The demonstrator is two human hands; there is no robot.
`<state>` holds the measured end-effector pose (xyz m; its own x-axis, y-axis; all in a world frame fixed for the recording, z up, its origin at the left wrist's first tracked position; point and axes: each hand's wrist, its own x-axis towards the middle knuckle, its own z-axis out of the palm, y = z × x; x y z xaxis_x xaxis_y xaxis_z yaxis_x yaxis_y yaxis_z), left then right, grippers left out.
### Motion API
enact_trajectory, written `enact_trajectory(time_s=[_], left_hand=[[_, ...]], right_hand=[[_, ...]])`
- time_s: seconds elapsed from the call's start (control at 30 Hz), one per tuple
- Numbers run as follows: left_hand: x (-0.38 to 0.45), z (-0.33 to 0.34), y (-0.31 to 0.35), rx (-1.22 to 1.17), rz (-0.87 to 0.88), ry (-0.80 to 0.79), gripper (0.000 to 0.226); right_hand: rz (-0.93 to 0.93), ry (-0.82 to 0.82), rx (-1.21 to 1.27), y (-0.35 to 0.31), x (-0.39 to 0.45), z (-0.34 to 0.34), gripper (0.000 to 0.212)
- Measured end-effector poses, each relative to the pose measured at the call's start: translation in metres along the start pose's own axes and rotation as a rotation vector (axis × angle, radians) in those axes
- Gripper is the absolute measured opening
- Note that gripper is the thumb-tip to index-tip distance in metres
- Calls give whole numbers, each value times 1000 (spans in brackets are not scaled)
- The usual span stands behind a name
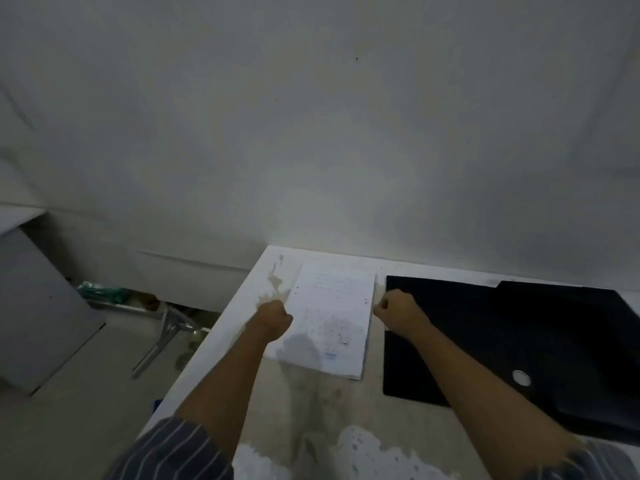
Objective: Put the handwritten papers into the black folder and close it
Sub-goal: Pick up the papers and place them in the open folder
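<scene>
Handwritten papers (330, 318) flat on table (311, 403), left of the open black folder (502, 341). Left hand (273, 318) and right hand (401, 311) curled at opposite paper edges, apparently pinching them; blur obscures fingertips. Risk: uneven lift lets loose sheets slip or buckle.

We cannot read the writing on the handwritten papers (332, 317); the ink shows only as faint, blurred marks. The left hand (273, 318) covers part of their left edge, and its fingers curl under, so we cannot tell whether its grip has the sheets. The right hand (398, 311) hides a strip of the black folder (485, 341), whose right side runs off the frame. Both striped sleeves (173, 448) are cut by the bottom edge. The clutter on the floor (104, 294) is too dim to name.
</scene>
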<state>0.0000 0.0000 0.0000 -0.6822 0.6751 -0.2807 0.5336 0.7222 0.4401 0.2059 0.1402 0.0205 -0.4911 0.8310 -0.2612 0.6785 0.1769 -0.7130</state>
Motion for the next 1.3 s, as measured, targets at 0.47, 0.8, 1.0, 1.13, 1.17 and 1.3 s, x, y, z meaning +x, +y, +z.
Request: enact_trajectory(time_s=[0.47, 0.8, 1.0, 1.13, 1.17, 1.3], left_hand=[[19, 44, -37, 37, -255, -98, 57], [22, 40, -32, 132, -318, -118, 53], [18, 38, -12, -149, -336, -69, 53], [16, 42, 20, -562, -279, -84, 51], [15, 45, 31, -628, -290, -103, 51], [9, 63, 73, -681, -293, -170, 45]], right_hand=[[414, -107, 310, 17, 22, 88, 34], [439, -74, 528, 23, 38, 81, 18], [350, -19, 601, 16, 23, 39, 31], [307, -19, 590, 33, 13, 0, 40], [316, -21, 596, 39, 10, -11, 40], [336, -6, 596, 68, -4, -45, 40]])
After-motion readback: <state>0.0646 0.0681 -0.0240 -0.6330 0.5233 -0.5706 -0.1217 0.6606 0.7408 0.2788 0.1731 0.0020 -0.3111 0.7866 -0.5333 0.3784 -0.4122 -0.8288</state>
